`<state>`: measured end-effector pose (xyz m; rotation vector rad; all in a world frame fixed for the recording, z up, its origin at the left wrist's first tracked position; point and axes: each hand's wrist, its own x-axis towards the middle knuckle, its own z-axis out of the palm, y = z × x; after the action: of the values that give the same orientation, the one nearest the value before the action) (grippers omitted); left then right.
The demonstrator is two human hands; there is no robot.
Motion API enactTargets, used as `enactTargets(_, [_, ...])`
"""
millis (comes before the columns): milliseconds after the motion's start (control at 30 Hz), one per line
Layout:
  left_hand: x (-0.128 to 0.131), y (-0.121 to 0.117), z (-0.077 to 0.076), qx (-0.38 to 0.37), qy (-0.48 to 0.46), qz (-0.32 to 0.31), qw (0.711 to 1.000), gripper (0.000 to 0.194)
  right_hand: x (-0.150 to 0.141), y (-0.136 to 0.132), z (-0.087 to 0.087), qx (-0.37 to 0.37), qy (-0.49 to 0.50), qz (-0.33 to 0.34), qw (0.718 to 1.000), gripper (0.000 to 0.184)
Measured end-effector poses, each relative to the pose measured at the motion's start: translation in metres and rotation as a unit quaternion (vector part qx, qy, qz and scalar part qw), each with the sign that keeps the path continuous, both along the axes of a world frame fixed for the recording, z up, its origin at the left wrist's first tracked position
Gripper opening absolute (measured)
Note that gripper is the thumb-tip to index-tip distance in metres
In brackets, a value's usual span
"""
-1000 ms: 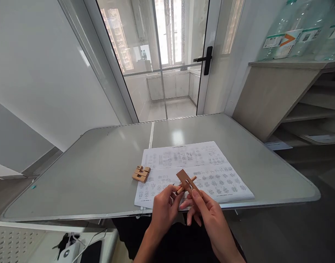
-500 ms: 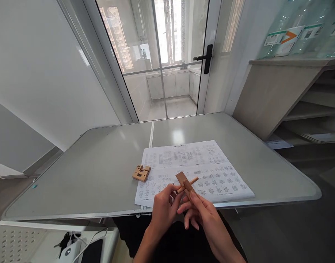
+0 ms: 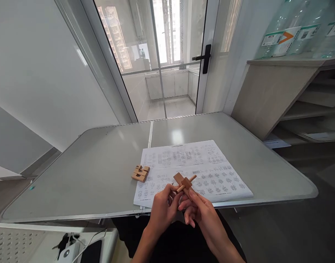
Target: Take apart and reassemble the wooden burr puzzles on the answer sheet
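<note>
Close in front of me, a cross-shaped wooden piece is held up over the printed sheet. A thin round rod (image 3: 193, 178) runs crosswise past a flat wooden strip (image 3: 178, 177), with a small darker block (image 3: 186, 183) where they meet. My left hand (image 3: 165, 202) pinches the rod's near left end between thumb and fingertips. The strip's lower end is gripped by my right hand (image 3: 201, 213), thumb on top and other fingers curled loosely below. How the parts join is partly hidden by my fingers.
The printed sheet (image 3: 156, 160) covers the table's (image 3: 101, 182) front middle. On its left edge lies a notched wooden block puzzle (image 3: 140, 173) marked with a number. A white tray (image 3: 46, 248) with a phone (image 3: 91, 252) and keys (image 3: 63, 241) is at lower left. Bottles (image 3: 293, 36) stand on a shelf at right.
The small block on the rod has turned, showing a broader face. The strip has tilted slightly. Both hands keep their grip, and the view has shifted a little.
</note>
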<state>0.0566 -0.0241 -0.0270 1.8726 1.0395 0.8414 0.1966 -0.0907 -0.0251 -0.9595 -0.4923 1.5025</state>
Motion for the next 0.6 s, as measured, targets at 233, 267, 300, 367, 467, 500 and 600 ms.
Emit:
enactTargets(233, [0.000, -0.001, -0.001, 0.021, -0.002, 0.003, 1.000, 0.014, -0.006, -0.003, 0.003, -0.002, 0.007, -0.047, 0.999, 0.046])
enactTargets(267, [0.000, -0.001, -0.001, 0.027, -0.006, 0.006, 1.000, 0.014, -0.007, -0.003, 0.005, -0.004, 0.006, -0.050, 0.999, 0.046])
enactTargets(300, [0.000, -0.001, -0.001, 0.032, -0.011, 0.009, 0.999, 0.013, -0.008, -0.004, 0.006, -0.005, 0.005, -0.052, 0.999, 0.046])
enactTargets(367, [0.000, -0.002, -0.002, 0.041, -0.026, 0.015, 0.999, 0.011, -0.011, -0.005, 0.009, -0.004, 0.003, -0.056, 0.998, 0.046])
enactTargets(467, [0.000, -0.003, -0.003, 0.068, -0.050, 0.028, 0.996, 0.008, -0.016, -0.005, 0.012, 0.000, -0.002, -0.069, 0.998, 0.047])
enactTargets(500, [-0.001, -0.003, -0.004, 0.080, -0.057, 0.033, 0.995, 0.007, -0.017, -0.004, 0.012, 0.001, -0.004, -0.076, 0.997, 0.048])
enactTargets(600, [-0.001, -0.004, -0.005, 0.107, -0.070, 0.049, 0.991, 0.009, -0.018, 0.000, 0.015, 0.001, -0.015, -0.083, 0.996, 0.047])
